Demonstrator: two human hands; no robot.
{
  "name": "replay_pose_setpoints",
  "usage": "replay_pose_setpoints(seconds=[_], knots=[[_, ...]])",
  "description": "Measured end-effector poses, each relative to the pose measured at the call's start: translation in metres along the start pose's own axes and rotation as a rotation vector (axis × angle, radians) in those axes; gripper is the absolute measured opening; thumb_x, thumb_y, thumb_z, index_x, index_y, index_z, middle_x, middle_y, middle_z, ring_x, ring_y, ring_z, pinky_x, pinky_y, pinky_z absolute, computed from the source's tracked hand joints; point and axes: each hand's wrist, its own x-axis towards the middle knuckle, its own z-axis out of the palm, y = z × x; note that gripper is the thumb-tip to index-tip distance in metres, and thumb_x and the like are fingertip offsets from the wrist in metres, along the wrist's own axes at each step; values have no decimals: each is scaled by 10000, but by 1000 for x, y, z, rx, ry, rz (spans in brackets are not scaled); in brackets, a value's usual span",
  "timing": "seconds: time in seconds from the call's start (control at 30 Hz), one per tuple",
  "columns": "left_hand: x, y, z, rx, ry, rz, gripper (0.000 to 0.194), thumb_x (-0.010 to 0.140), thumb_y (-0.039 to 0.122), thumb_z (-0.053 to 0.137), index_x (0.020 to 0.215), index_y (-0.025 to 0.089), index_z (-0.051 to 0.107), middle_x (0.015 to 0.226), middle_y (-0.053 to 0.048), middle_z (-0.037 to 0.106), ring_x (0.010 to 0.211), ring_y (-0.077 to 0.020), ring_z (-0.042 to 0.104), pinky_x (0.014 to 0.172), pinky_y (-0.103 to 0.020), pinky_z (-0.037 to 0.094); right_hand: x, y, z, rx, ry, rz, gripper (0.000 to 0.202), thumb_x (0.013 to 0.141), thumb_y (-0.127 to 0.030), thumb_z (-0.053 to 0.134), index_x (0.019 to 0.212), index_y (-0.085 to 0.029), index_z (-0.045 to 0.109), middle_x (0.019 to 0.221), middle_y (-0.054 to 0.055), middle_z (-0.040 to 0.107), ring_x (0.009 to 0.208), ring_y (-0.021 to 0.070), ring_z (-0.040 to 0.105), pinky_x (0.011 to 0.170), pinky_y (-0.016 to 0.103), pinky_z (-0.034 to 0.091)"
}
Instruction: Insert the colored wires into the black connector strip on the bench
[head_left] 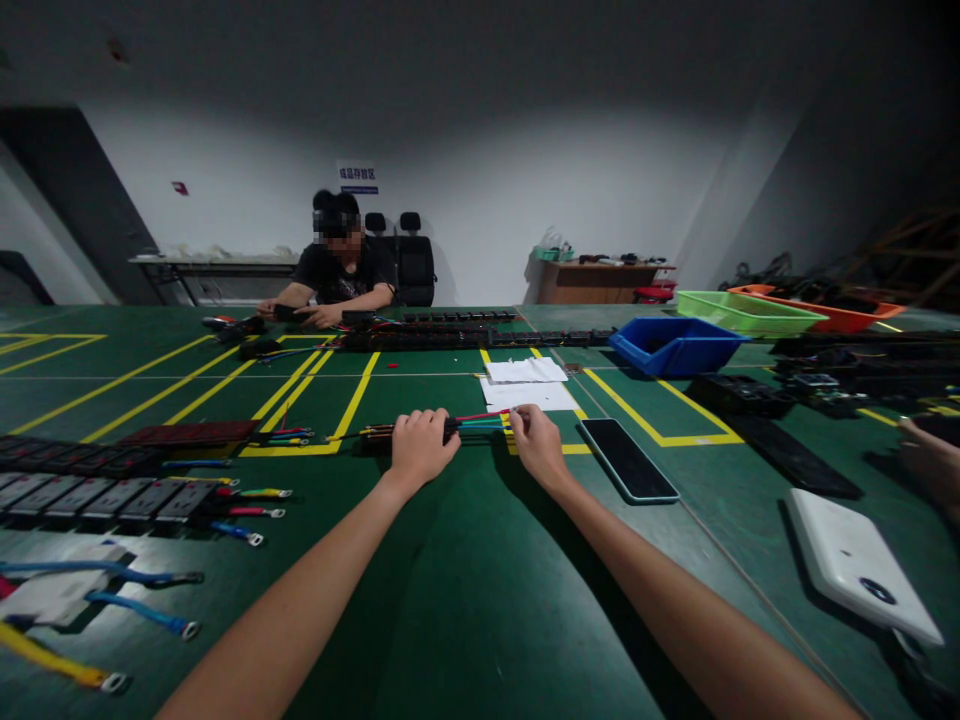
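Observation:
My left hand (421, 445) is wrapped over a dark strip-like part (377, 438) lying on the green table (450, 580). Coloured wires (480, 424), red, blue-green and yellow among them, run from that part toward the right. At their far end my right hand (535, 440) is closed in a pinch on the wire ends, whose tips are partly hidden by the fingers. White papers (527, 385) lie just beyond my right hand, and a phone (628, 460) with a dark screen rests to its right.
Power strips (112, 500) with lugged cables lie at the left. Across the table a person (345, 265) handles a dark part. A blue bin (675, 347), a green tray (750, 315) and a white device (859, 560) stand at the right, where another person's hand (930, 460) shows.

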Motion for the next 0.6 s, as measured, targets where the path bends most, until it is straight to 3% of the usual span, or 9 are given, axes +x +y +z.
replay_pose_setpoints(seconds=[0.2,0.43,0.6], knots=[[0,0,2,28,4,-5,305,960,452,471,1028,208,641,1000,-88,713,934,-261,630,835,-406,437,-1,-1,-1,64,35,-18,401,924,-464,515,1098,-142,680,873,109,737,761,233,672,730,346,499],[0,-1,2,5,-8,-11,324,962,460,465,1041,208,652,999,-86,715,926,-257,634,831,-408,441,-2,-10,-7,166,71,18,410,885,-578,600,897,-176,683,784,81,725,701,220,666,676,325,486],[0,0,0,-7,-13,-7,322,964,456,460,1032,205,650,992,-81,712,917,-248,632,836,-404,444,-3,-16,-12,151,83,17,415,904,-574,573,793,-186,670,701,55,690,628,197,615,635,311,449]])
